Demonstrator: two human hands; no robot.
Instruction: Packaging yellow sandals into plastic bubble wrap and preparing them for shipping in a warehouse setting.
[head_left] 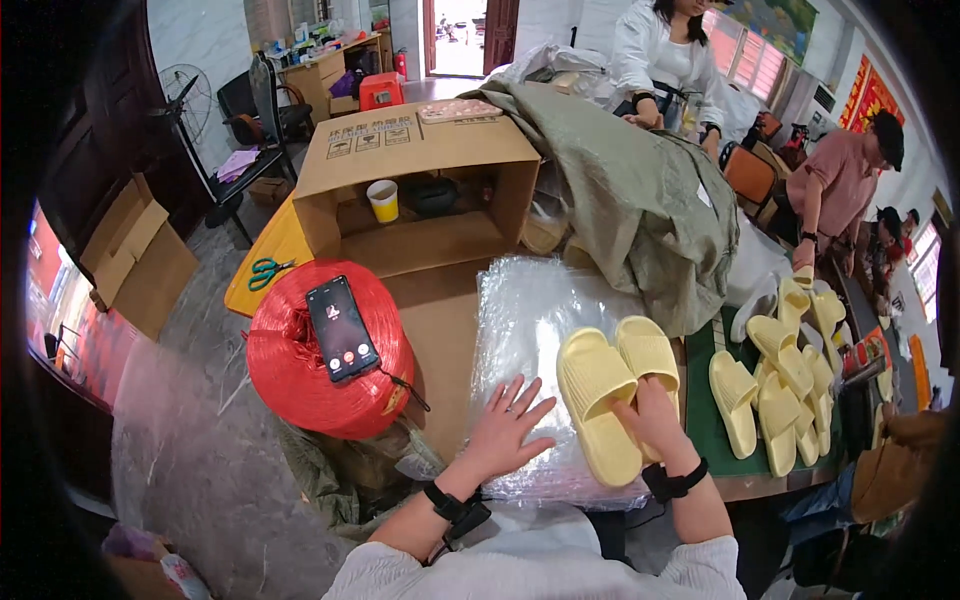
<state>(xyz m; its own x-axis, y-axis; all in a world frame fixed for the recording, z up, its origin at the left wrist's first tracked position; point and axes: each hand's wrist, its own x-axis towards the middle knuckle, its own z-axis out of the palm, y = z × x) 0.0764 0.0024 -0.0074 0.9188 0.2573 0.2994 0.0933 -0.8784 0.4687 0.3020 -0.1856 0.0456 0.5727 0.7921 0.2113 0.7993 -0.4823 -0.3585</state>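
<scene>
Yellow slippers (602,380) in right hand (655,418), just beside left hand (506,432).

Two pale-yellow slippers (596,380), toes pointing away, sit side by side over shiny clear plastic (540,330).

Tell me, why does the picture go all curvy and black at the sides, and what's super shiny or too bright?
In the head view, the fisheye lens bends edges near the dark rim; also in the head view, white glare streaks the clear plastic, the doorway is nearly washed out, and the yellow slippers look fairly sharp.
</scene>
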